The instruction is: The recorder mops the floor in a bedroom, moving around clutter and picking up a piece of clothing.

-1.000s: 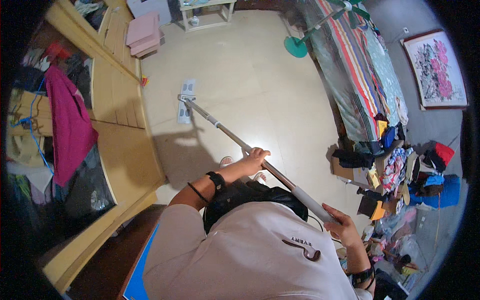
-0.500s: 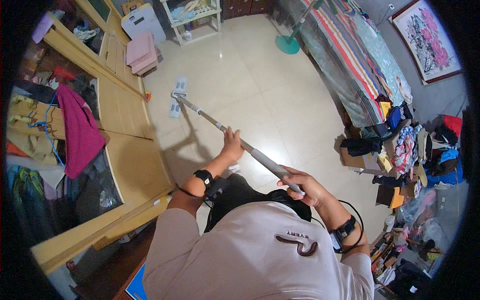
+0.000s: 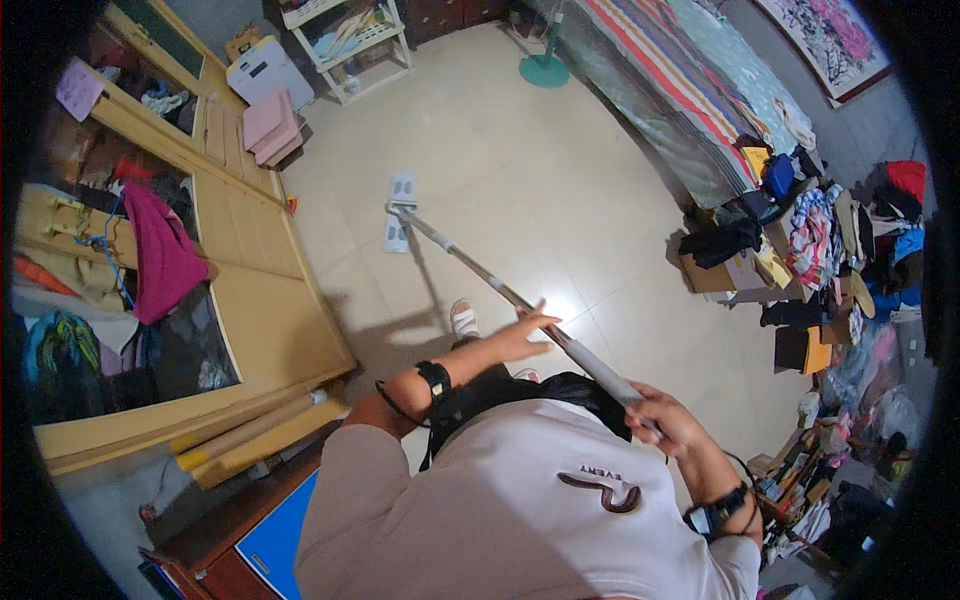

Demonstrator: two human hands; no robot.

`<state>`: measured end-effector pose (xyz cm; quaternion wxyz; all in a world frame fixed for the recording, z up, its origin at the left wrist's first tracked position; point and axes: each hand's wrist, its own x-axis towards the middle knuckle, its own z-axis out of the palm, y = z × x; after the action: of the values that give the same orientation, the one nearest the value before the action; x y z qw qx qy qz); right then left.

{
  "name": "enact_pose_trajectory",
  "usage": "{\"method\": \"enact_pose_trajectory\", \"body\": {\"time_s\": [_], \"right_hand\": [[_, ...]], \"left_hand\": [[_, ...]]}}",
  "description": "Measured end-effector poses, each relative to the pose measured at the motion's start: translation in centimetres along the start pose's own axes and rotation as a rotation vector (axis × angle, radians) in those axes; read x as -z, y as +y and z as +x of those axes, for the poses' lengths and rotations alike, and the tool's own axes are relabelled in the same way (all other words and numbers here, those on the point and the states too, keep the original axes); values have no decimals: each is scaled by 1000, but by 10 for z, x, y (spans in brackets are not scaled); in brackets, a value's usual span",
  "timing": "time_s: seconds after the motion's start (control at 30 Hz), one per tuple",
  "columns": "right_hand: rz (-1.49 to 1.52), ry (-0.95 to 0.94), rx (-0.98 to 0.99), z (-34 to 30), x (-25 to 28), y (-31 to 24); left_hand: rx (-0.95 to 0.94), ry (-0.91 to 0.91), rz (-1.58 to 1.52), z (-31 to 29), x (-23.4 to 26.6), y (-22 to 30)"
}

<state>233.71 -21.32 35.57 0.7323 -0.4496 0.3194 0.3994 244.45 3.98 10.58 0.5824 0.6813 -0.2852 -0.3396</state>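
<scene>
A flat mop [image 3: 474, 266] slants across the floor, its pale grey-blue rectangular head [image 3: 396, 237] lying on the tiles ahead and to the left. My right hand [image 3: 664, 420] is wrapped round the grey grip at the upper end of the pole, beside my waist. Farther down, my left hand [image 3: 522, 338] loosely holds the pole where the metal meets the grip, with its fingers partly stretched across it. Below the left forearm, a white sandal [image 3: 464, 319] shows on my foot.
A yellow wooden wardrobe [image 3: 262, 318] full of clothes lines the left. Pink boxes [image 3: 271, 125] and a white rack [image 3: 365, 52] stand at the back. On the right are a bed with a striped cover [image 3: 650, 75], a green round stand base [image 3: 544, 70] and piled clothes [image 3: 815, 240].
The mop's upper end and both hands have shifted right. More of the pole extends beyond my left hand, and a sandaled foot has come into sight.
</scene>
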Motion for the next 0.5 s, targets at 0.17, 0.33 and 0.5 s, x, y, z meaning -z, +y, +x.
{"method": "enact_pose_trajectory", "body": {"time_s": [0.17,0.33,0.5], "right_hand": [[55,144,-3,-35,3,15],[204,-13,-32,17,-8,-5],[228,-42,7,77,-14,-13]], "left_hand": [[31,-110,49,4,-27,45],[22,88,-43,14,10,7],[119,83,21,36,66,-16]]}}
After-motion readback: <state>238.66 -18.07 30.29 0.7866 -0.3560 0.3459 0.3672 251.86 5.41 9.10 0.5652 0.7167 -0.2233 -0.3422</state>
